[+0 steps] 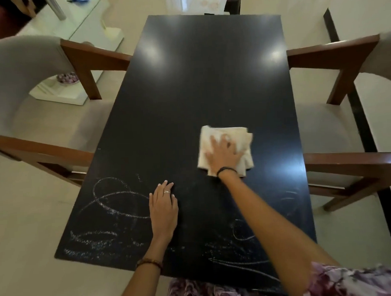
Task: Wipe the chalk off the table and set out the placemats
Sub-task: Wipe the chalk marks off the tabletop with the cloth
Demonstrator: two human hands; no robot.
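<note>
Two hands lie flat on the dark surface [210, 81]: the right hand [223, 154], fingers spread, presses a cream cloth [225, 133] down toward the right side, while the left hand [163, 206] rests palm-down with straight fingers nearer the front edge. Chalk scribbles [112, 204] cover the near left and near right of the surface, and an armchair [33, 104] stands at each long side.

1. The table [201, 85] is a long, glossy black rectangle, with its far half bare and reflecting lights.
2. The chalk marks [112, 204] are white loops and scribbles that cover the near end, at both the left and right corners.
3. The cloth [225, 133] is cream and folded. It lies flat on the table right of centre, beyond the chalk.
</note>
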